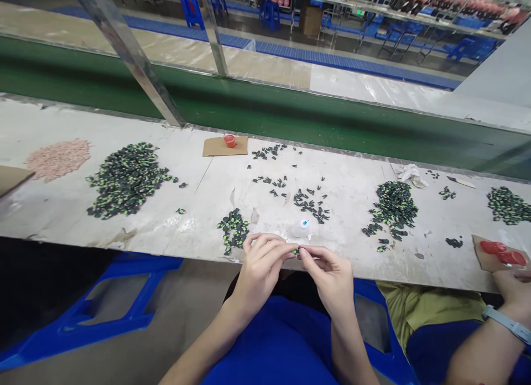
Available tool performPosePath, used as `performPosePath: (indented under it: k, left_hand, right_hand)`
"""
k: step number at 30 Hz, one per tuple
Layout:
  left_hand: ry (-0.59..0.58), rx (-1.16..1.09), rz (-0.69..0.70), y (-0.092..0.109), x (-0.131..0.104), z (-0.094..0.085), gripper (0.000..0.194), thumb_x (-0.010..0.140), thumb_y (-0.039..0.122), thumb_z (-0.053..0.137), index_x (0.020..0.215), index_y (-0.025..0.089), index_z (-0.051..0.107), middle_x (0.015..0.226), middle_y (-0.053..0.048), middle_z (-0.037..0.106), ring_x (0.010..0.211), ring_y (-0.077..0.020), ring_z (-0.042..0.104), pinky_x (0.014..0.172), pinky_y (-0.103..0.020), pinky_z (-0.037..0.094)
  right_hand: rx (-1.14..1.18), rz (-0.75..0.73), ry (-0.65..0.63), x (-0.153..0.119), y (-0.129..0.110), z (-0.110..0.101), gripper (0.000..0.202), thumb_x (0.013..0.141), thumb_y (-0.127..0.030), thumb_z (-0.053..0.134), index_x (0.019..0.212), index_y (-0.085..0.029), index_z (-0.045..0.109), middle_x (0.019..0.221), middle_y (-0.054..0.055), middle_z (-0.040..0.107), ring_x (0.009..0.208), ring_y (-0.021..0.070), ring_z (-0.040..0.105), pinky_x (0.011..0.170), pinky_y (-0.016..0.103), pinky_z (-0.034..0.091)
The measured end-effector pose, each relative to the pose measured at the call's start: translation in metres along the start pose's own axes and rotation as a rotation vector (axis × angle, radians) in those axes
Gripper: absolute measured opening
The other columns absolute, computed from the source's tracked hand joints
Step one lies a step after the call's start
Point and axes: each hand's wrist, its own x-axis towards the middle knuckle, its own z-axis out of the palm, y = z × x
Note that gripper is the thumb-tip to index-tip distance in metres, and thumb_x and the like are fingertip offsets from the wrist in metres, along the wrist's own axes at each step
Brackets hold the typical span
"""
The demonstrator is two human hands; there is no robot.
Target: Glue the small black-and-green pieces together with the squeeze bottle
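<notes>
Between the fingertips of my left hand (263, 260) and my right hand (329, 271) is a small black-and-green part (296, 251). Both hands pinch it just above the table's near edge, and the fingers cover most of it. A small translucent bottle with a blue tip (304, 224) stands just beyond my fingertips. Left of my left hand lies a small pile of black-and-green parts (233, 228). Farther out, small loose black pieces (309, 202) are scattered on the white table (348, 197).
Big heaps of black-and-green parts lie left (126, 177) and right (394, 202). Pale pink pieces (60, 157) form a far-left pile. A red cup (229, 140) sits on cardboard at the back. A co-worker's hand (514, 288) is near red cups (510, 258) at right. A metal post (136, 61) rises left.
</notes>
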Motion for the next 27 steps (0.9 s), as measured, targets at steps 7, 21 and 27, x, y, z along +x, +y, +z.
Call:
performPosePath:
  k: [7,21,27]
  left_hand:
    - [-0.006,-0.135,-0.087,0.001,0.001,0.002,0.017,0.09,0.023,0.055,0.095,0.026,0.071,0.086,-0.002,0.075,0.086,-0.0194,0.065,0.085,-0.037,0.042]
    - [0.044,-0.533,-0.35,0.006,0.001,0.004,0.004,0.074,0.021,0.069,0.075,0.022,0.074,0.078,-0.003,0.073,0.077,-0.0179,0.068,0.076,-0.031,0.053]
    - [-0.03,-0.42,-0.353,0.003,-0.004,-0.001,0.023,0.079,0.025,0.068,0.102,0.024,0.068,0.081,-0.001,0.074,0.084,-0.0199,0.068,0.085,-0.036,0.049]
  right_hand:
    - [0.036,-0.153,0.115,-0.002,0.011,0.007,0.013,0.074,-0.026,0.072,0.085,-0.019,0.073,0.078,0.005,0.076,0.065,0.0182,0.071,0.062,0.03,0.062]
    - [-0.1,-0.46,0.086,-0.005,0.036,0.004,0.027,0.077,-0.013,0.067,0.101,-0.023,0.057,0.077,0.001,0.072,0.059,0.0129,0.066,0.056,0.024,0.057]
    - [-0.111,-0.432,-0.064,-0.001,0.027,-0.002,0.035,0.08,-0.012,0.063,0.113,-0.024,0.056,0.075,-0.001,0.069,0.061,0.012,0.065,0.059,0.023,0.056]
